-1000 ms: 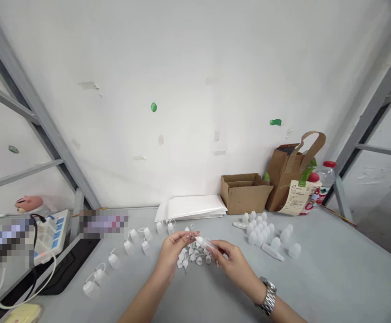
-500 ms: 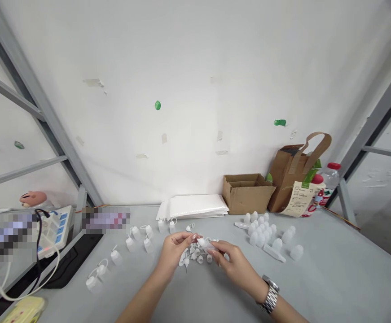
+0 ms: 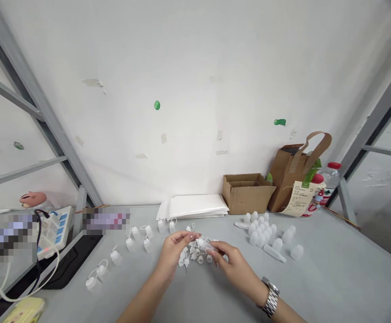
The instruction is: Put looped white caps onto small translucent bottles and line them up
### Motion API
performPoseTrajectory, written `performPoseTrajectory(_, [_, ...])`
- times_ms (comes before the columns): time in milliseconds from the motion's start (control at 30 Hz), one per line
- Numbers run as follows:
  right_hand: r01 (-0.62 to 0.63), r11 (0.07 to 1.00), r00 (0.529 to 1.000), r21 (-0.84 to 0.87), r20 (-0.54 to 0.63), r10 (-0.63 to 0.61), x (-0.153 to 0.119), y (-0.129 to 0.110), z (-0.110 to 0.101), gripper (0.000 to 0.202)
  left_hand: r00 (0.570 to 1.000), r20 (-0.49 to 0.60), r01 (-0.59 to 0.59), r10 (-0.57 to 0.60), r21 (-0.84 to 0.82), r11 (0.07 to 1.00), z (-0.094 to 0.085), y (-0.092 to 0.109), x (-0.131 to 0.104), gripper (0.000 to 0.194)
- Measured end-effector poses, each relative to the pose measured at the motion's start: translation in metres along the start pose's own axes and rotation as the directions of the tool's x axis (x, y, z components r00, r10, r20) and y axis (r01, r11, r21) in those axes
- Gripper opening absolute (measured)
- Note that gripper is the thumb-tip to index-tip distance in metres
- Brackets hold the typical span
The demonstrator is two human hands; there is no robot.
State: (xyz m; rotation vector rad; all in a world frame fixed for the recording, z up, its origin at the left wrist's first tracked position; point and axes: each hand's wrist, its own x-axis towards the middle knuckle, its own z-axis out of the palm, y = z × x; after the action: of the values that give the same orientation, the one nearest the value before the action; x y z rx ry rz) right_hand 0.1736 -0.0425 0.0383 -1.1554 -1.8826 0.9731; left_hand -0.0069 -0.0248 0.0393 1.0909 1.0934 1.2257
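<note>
Above a pile of white caps (image 3: 192, 257) with tethers, my right hand (image 3: 232, 260) grips a small translucent plastic bottle (image 3: 209, 246) that lies tilted, its neck end toward the left. My left hand (image 3: 173, 251) is closed in a pinch at that end, where a white cap (image 3: 200, 242) shows; its fingertips partly cover the cap. Several capped bottles (image 3: 129, 244) with looped tethers stand in loose rows to the left. On the right, a group of uncapped bottles (image 3: 260, 232) stands together, with a few lying on their sides, such as one bottle (image 3: 274, 253).
Along the wall are white envelopes (image 3: 197, 206), a cardboard box (image 3: 247, 197), a brown paper bag (image 3: 284, 179) and a red-capped water bottle (image 3: 330, 179). A power strip (image 3: 59, 231) with cables and a black pad (image 3: 76, 260) lie at left on the grey table (image 3: 195, 300).
Both hands stay nearly in place around the bottle. The left fingertips have shifted slightly at the cap end. Elsewhere, the bottles and caps look the same.
</note>
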Motion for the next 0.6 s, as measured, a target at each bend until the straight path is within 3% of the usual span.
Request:
performPoseTrajectory(233, [0.041,0.999,0.999,-0.025,0.021,-0.041,0.001,0.006,0.001,0.031,0.998,-0.042,-0.053,0.054,0.038,0.998,0.004,0.000,0.001,0.028])
performPoseTrajectory(433, [0.073,0.992,0.948,-0.104,-0.300,-0.102,0.004,0.012,-0.004,0.030,0.980,-0.185,-0.071,0.073,0.018,0.997,0.001,-0.005,0.007,0.034])
performPoseTrajectory(533, [0.007,0.998,0.938,0.070,-0.347,0.018,0.009,0.003,-0.007,0.036,0.977,-0.163,-0.114,0.139,0.156,0.981,0.001,-0.012,0.007,0.030])
performPoseTrajectory(600, [-0.020,0.966,0.958,0.258,-0.273,0.093,0.014,-0.006,-0.004,0.038,0.964,-0.083,-0.210,0.251,0.334,0.919,0.002,-0.019,0.005,0.025])
